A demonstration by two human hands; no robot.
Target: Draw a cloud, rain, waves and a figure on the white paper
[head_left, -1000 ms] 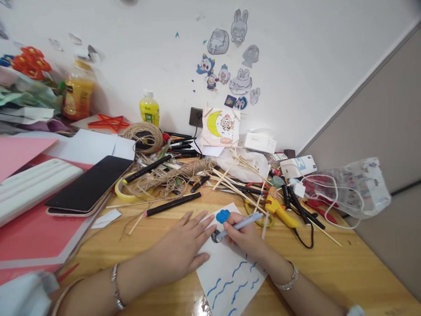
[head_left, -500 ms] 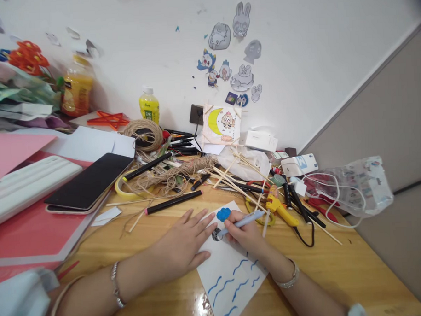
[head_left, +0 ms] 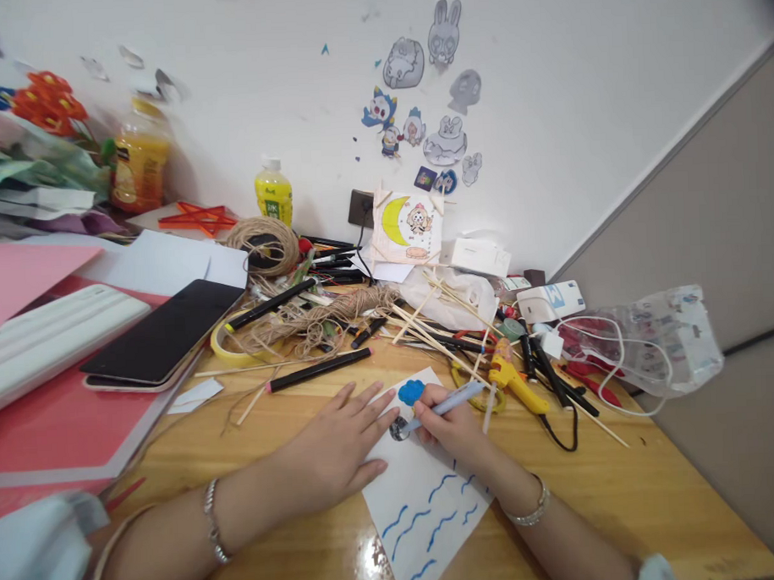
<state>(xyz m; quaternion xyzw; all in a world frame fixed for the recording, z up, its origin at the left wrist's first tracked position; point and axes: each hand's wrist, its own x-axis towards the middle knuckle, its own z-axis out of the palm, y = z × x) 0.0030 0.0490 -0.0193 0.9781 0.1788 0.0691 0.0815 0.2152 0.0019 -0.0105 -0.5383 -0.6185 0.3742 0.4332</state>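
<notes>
Right here on the desk (head_left: 591, 507), the drawing sheet (head_left: 420, 500) lies under left hand (head_left: 332, 444) and right hand (head_left: 447, 419); glue gun (head_left: 517, 389) right, tablet (head_left: 169, 331) off left, marker (head_left: 319, 370) behind the left hand, twine coil (head_left: 287, 243) farther back, drink bottle (head_left: 273, 192) behind that.

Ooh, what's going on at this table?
A person has a pen to a sheet of paper. The right hand holds the pale blue pen, its tip at a small dark round shape on the white paper. The left hand is spread flat, its fingers over the paper's left edge. The page also has a blue cloud shape and wavy blue lines. A yellow glue gun lies off to the right.
</notes>
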